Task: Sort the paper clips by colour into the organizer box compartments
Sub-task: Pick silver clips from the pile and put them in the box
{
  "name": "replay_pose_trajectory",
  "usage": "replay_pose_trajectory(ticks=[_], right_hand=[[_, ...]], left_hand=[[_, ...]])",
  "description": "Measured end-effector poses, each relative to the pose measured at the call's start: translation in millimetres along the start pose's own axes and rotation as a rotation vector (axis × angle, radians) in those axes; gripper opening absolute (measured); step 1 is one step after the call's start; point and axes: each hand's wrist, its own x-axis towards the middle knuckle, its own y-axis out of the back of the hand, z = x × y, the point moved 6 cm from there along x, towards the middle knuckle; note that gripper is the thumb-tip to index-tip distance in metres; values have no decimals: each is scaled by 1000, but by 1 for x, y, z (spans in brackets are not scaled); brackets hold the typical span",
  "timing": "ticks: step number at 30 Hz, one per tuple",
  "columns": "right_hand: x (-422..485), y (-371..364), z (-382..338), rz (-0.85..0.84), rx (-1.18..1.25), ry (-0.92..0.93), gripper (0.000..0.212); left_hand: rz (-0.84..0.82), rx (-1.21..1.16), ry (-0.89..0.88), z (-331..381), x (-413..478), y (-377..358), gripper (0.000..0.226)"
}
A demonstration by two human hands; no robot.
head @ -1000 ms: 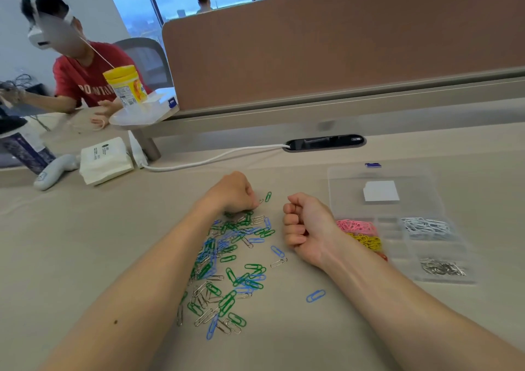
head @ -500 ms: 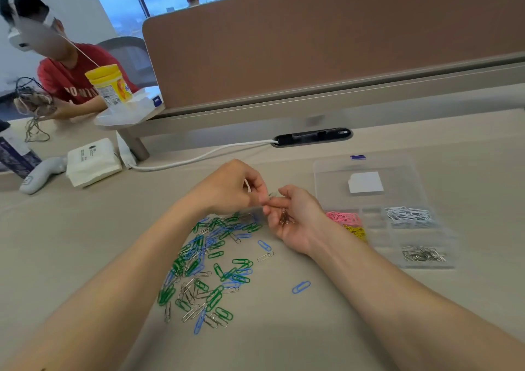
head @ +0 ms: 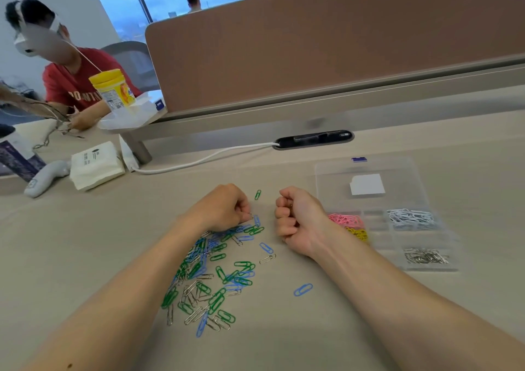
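Green, blue and silver paper clips [head: 210, 274] lie loose in a heap on the bench [head: 71, 257], between our forearms. We log our left hand [head: 224, 210] at the heap's far edge, fingers curled and pinching a silver clip [head: 250, 215]. Our right hand [head: 298, 220] rests just beside it as a fist, fingers clenched on a dark piece [head: 290, 207] we cannot identify. Clear organizer box [head: 335, 188] to the right, lid open: pink clips [head: 345, 219] and yellow clips [head: 358, 232] nearest the fist, white clips [head: 410, 217] and bare-metal clips [head: 426, 257] in separate compartments beyond.
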Motion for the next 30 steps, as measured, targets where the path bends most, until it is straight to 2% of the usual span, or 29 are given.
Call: replay_pose_trajectory(ticks=[4, 7, 9, 12, 16, 17, 20, 21, 25, 30], right_hand=[[-3, -2, -1, 6, -28, 3, 33], [-3, -2, -1, -18, -39, -5, 35], [-3, -6, 2, -60, -46, -35, 40], [-6, -12, 9, -92, -30, -81, 37], [-5, -6, 6, -41, -29, -64, 33], [-5, -4, 5, -29, -24, -52, 32], [-3, 0, 5, -4, -35, -28, 33], [-4, -2, 6, -12, -47, -27, 33], [-3, -7, 7, -35, -72, -15, 34], [-3, -4, 5, -28, -79, -1, 31]], left_hand=[[72, -16, -37, 8, -4, 12, 15], [225, -289, -111, 23, -17, 37, 10], [234, -418, -196, 41, -28, 47, 9], [199, -319, -260, 60, -36, 43, 10], [427, -352, -166, 28, -36, 57, 11], [408, -316, -117, 14, -34, 57, 10], [170, -151, 6, -22, -31, 30, 6], [141, -141, 39, -29, -32, 21, 6], [151, -201, 99, -36, -29, 4, 7], [67, -160, 108, -35, -23, 4, 9]])
